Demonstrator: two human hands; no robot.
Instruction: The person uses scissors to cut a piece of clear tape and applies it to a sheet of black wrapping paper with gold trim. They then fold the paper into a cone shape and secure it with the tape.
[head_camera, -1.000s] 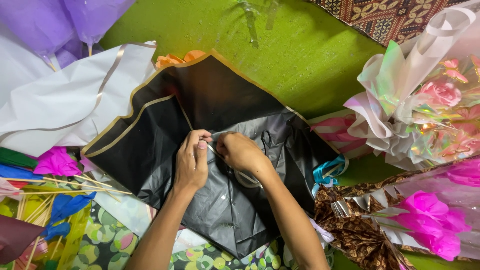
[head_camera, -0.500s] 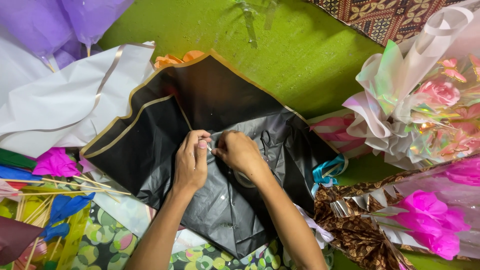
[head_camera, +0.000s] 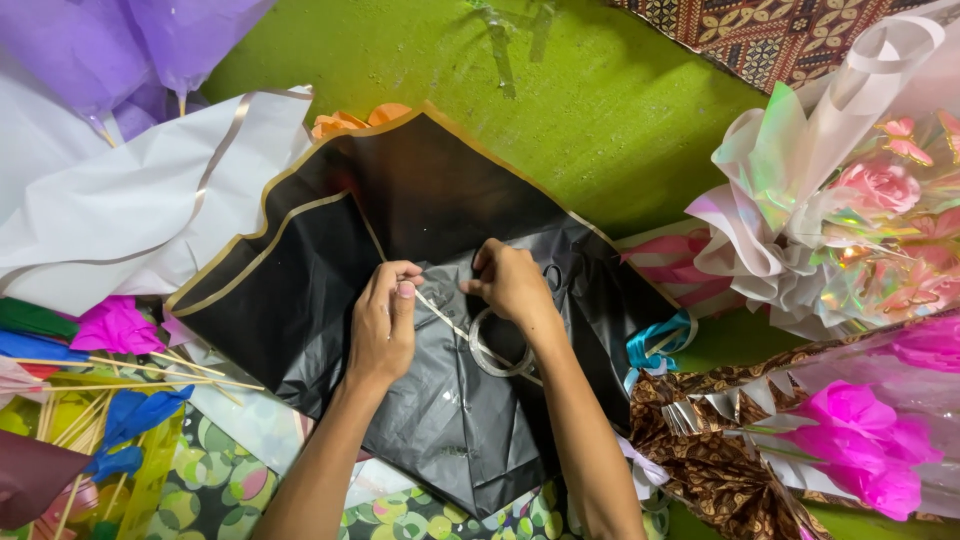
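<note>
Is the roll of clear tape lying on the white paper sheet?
No, the tape roll lies on the black wrapping paper, just beneath the right hand; the white sheet is off to the left.

We had both forearms reaching up from the lower edge of the view, bare to the elbow and slanting inward so that the hands came near each other at the centre. Our left hand (head_camera: 383, 320) was turned palm down, its fingers curled under and the thumb pressed against the side of the forefinger in a pinch. Our right hand (head_camera: 512, 283) lay just beside it, a little higher, knuckles up, the fingers bent and drawn together at their tips. The two hands did not touch; a narrow gap stood between them.
</note>
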